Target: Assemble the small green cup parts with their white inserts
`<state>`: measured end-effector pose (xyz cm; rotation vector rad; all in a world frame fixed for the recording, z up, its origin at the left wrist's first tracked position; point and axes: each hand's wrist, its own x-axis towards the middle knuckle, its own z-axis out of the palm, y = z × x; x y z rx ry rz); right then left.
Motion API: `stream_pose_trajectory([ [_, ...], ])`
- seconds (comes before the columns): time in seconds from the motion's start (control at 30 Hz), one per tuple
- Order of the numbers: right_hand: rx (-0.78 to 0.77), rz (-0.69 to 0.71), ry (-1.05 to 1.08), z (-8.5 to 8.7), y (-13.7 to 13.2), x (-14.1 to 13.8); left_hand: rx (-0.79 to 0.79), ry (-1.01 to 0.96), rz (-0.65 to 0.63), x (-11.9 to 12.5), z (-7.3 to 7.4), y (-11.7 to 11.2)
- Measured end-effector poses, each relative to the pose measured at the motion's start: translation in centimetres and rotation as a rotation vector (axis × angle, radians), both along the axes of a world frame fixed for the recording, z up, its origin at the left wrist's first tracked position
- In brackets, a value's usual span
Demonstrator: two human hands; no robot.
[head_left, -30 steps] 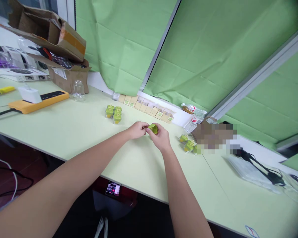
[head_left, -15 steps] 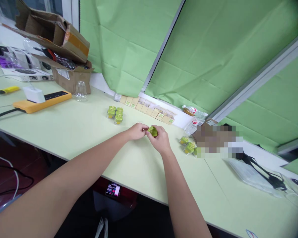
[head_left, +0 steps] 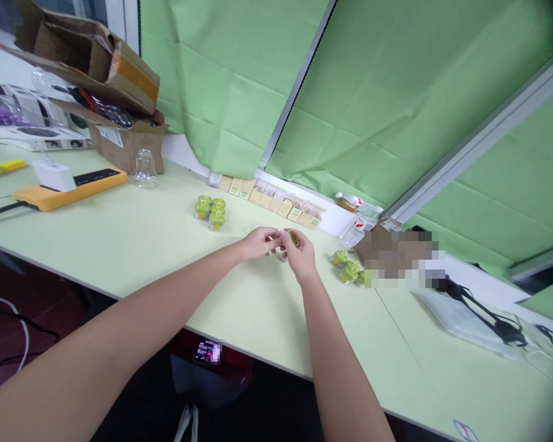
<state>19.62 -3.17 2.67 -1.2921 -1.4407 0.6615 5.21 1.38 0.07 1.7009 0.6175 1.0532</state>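
My right hand (head_left: 299, 255) pinches a small green-and-yellow piece (head_left: 294, 239) between its fingers, and most of the piece is hidden. My left hand (head_left: 259, 243) comes in from the left, its fingertips against the right hand and close to the piece. I cannot tell whether those fingers grip it. Beyond the hands stands a group of similar green pieces in clear packs (head_left: 210, 212). Another such group (head_left: 348, 271) lies to the right of my right hand.
A row of small tan cardboard boxes (head_left: 271, 204) lines the back of the pale green table (head_left: 133, 245). Further left are a glass jar (head_left: 144, 170), an orange power strip (head_left: 69, 190), and a torn cardboard box (head_left: 124, 140). A plastic bag with black cable (head_left: 472, 319) lies at right.
The green piece has turned and now shows less of its surface, with a yellow edge visible, and it sits further into my right hand's fingers. Both hands have shifted only slightly.
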Motion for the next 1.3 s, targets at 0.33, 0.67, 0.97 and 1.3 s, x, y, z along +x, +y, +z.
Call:
stream_pose_trajectory([
  [0.33, -0.006, -0.113, 0.186, -0.4, 0.0, -1.6, -0.064, -0.071, 0.025, 1.2, -0.3, -0.6],
  [0.67, 0.025, -0.206, 0.158, -0.8, 0.0, -2.6, -0.209, -0.252, 0.036, 2.2, 0.2, -2.0],
  [0.97, 0.05, -0.316, -0.606, -2.4, 1.3, 3.6, -0.461, -0.459, 0.167, 0.0, 1.3, 0.1],
  [1.3, -0.039, -0.089, -0.271, -1.7, 1.4, 2.7, -0.653, -0.51, 0.067, -0.7, 0.8, 1.1],
])
